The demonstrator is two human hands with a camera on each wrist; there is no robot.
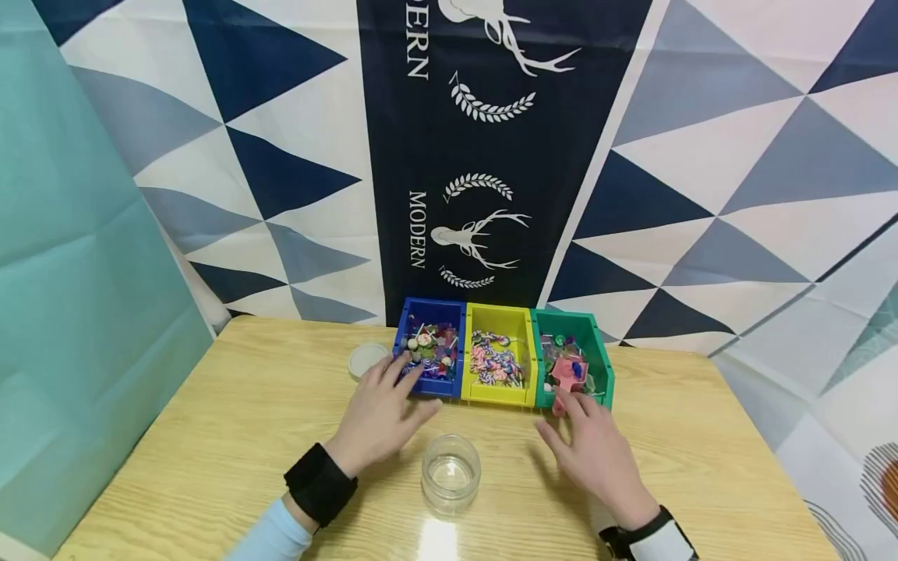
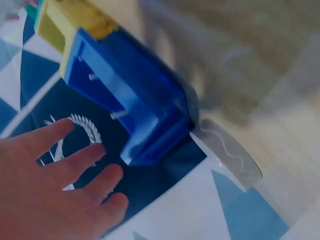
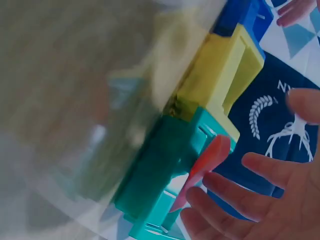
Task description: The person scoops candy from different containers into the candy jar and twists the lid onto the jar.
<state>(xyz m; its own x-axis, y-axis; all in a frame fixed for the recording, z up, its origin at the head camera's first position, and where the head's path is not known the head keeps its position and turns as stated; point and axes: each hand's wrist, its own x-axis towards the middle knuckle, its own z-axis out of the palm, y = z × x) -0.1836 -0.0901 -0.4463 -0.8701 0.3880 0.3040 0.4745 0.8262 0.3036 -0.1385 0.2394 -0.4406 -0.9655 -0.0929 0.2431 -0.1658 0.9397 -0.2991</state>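
My left hand [image 1: 375,413] hovers at the front of a blue bin [image 1: 435,310], fingers spread and holding nothing. Mixed candy-like trinkets, some with white sticks, fill that bin. On the right, a pink scoop [image 1: 570,371] lies in a green bin [image 1: 603,366] of small colourful pieces, its handle jutting over the front edge. My right hand [image 1: 596,448] is at that handle, fingers extended; in the right wrist view the fingertips [image 3: 197,196] are beside the scoop handle [image 3: 212,155], and contact is hard to tell. Between the hands stands a clear glass jar [image 1: 451,475].
A yellow bin [image 1: 498,394] with swirled lollipop-shaped pieces sits between the blue and green bins. A round pale lid [image 1: 368,359] lies left of the blue bin. The wooden table [image 1: 231,436] ends at a patterned cloth backdrop [image 1: 309,249].
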